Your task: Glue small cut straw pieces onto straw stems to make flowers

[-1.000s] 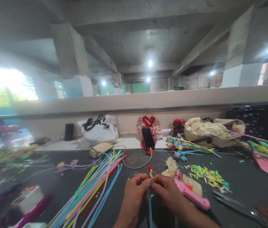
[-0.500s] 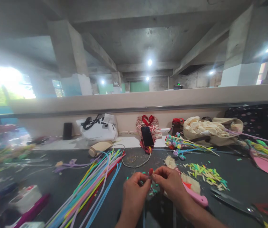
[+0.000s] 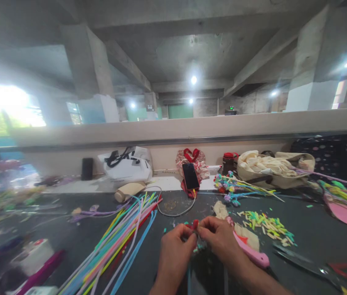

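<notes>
My left hand [image 3: 178, 248] and my right hand [image 3: 218, 235] meet low in the middle of the view, fingertips pinched together around a small red piece [image 3: 195, 224]. Its lower part is hidden by the fingers. Small green bits [image 3: 198, 247] lie on the dark table beneath the hands. Just right of my right hand are a pink-handled tool [image 3: 252, 250] and a beige cloth piece [image 3: 247, 235]. Left of my left hand runs a bundle of coloured fuzzy stems [image 3: 124, 241].
Cut yellow and green pieces [image 3: 267, 227] and scissors [image 3: 309, 262] lie at the right. A phone [image 3: 190, 176] on a cable leans at the back, between a white bag [image 3: 127, 166] and a dark bottle [image 3: 229, 163].
Both hands stay close together, with slight finger shifts. More red now shows between and behind the fingertips.
</notes>
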`<state>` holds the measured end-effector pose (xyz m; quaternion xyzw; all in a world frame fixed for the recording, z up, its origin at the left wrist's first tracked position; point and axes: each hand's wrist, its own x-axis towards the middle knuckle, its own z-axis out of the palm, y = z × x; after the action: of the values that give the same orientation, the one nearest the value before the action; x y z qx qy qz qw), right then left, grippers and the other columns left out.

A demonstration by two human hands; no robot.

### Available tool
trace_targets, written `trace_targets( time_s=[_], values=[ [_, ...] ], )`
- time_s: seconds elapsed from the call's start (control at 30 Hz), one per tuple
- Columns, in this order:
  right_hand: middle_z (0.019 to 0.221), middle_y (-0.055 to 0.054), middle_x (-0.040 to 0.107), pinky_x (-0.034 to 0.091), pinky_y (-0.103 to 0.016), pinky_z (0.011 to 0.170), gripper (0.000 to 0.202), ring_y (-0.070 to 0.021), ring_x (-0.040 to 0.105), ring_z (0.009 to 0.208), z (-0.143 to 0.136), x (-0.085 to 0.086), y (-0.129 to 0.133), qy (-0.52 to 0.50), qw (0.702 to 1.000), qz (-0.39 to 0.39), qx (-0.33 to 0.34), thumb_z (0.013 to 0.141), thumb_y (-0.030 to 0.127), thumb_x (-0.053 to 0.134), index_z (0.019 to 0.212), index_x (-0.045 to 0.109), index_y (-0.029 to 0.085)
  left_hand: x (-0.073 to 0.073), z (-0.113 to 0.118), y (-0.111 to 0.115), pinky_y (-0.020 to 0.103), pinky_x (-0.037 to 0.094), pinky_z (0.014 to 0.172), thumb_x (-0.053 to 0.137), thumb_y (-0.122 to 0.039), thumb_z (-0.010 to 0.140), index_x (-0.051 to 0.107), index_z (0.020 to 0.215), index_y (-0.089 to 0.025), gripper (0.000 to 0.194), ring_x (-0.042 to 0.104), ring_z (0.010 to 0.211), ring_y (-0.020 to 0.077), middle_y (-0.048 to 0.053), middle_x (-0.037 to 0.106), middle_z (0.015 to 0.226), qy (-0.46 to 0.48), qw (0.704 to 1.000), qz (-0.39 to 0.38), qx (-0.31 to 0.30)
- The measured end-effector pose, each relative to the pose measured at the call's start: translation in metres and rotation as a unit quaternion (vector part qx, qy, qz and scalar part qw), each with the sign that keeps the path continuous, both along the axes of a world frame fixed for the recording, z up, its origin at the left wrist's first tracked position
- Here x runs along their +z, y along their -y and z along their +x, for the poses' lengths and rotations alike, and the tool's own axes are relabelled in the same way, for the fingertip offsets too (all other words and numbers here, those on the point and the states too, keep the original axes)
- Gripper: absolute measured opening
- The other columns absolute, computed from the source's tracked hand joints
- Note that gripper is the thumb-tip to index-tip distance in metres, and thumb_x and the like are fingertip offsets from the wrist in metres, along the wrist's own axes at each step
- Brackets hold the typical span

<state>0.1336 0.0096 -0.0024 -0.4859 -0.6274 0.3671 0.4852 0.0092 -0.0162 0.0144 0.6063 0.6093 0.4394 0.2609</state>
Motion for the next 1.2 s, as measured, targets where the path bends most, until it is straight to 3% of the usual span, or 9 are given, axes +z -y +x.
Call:
trace_targets(
  time_s=[0.17, 0.33, 0.5, 0.8, 0.97, 1.1, 1.2],
  values=[
    [0.051, 0.003, 0.051, 0.033, -0.019, 0.048, 0.016, -0.0095, 0.045, 0.050, 0.004, 0.001, 0.000, 0.035, 0.998, 0.035, 0.030, 0.068, 0.024, 0.052, 0.057, 0.057, 0.014, -0.007, -0.003, -0.006, 0.021, 0.031, 0.039, 0.052, -0.029, 0.064, 0.053, 0.054, -0.017, 0.016, 0.041, 0.035, 0.0088, -0.005, 0.049, 0.043, 0.083, 0.992, -0.071, -0.063],
    [0.057, 0.001, 0.058, 0.036, -0.020, 0.053, 0.017, -0.0118, 0.051, 0.056, 0.008, 0.001, -0.002, 0.083, 0.993, 0.075, 0.028, 0.071, 0.025, 0.052, 0.061, 0.061, 0.014, -0.011, -0.003, -0.008, 0.019, 0.027, 0.036, 0.055, -0.027, 0.061, 0.052, 0.051, -0.016, 0.015, 0.036, 0.032, 0.0062, -0.005, 0.048, 0.040, 0.113, 0.987, -0.077, -0.082],
    [0.053, 0.000, 0.058, 0.035, -0.021, 0.051, 0.018, -0.0119, 0.050, 0.052, 0.010, -0.001, -0.005, 0.105, 0.993, 0.061, -0.003, 0.069, 0.028, 0.056, 0.057, 0.060, 0.014, -0.015, -0.004, -0.012, 0.019, 0.025, 0.035, 0.057, -0.029, 0.060, 0.052, 0.053, -0.016, 0.017, 0.035, 0.030, 0.0052, -0.003, 0.053, 0.042, 0.140, 0.982, -0.086, -0.090],
    [0.041, 0.005, 0.044, 0.027, -0.019, 0.038, 0.033, -0.0063, 0.036, 0.036, 0.012, -0.004, -0.010, -0.053, 0.998, 0.013, 0.015, 0.072, 0.041, 0.051, 0.052, 0.052, 0.015, -0.011, -0.007, -0.011, 0.017, 0.017, 0.032, 0.065, -0.041, 0.055, 0.053, 0.057, -0.014, 0.030, 0.032, 0.029, 0.0021, -0.002, 0.056, 0.047, 0.291, 0.937, -0.154, -0.119],
    [0.039, 0.007, 0.040, 0.022, -0.017, 0.033, 0.038, -0.0043, 0.032, 0.031, 0.005, -0.004, -0.005, -0.118, 0.989, -0.048, 0.072, 0.069, 0.049, 0.052, 0.051, 0.048, 0.016, -0.007, -0.014, -0.011, 0.014, 0.013, 0.034, 0.070, -0.038, 0.053, 0.059, 0.064, -0.013, 0.030, 0.027, 0.032, 0.0000, -0.008, 0.041, 0.040, 0.385, 0.894, -0.194, -0.126],
    [0.039, 0.008, 0.037, 0.022, -0.016, 0.033, 0.036, -0.0034, 0.032, 0.031, -0.007, 0.001, 0.010, -0.146, 0.977, -0.104, 0.113, 0.067, 0.048, 0.055, 0.054, 0.052, 0.015, -0.009, -0.013, -0.012, 0.015, 0.031, 0.042, 0.072, -0.036, 0.054, 0.062, 0.067, -0.012, 0.029, 0.044, 0.044, 0.0045, -0.003, 0.053, 0.052, 0.444, 0.860, -0.195, -0.157],
    [0.037, 0.009, 0.034, 0.021, -0.015, 0.032, 0.036, -0.0038, 0.032, 0.030, -0.010, 0.003, 0.013, -0.169, 0.968, -0.150, 0.112, 0.069, 0.048, 0.053, 0.055, 0.052, 0.015, -0.009, -0.011, -0.010, 0.018, 0.036, 0.047, 0.072, -0.037, 0.053, 0.062, 0.067, -0.011, 0.031, 0.050, 0.051, 0.0083, 0.001, 0.057, 0.059, 0.455, 0.855, -0.182, -0.167]
  ],
)
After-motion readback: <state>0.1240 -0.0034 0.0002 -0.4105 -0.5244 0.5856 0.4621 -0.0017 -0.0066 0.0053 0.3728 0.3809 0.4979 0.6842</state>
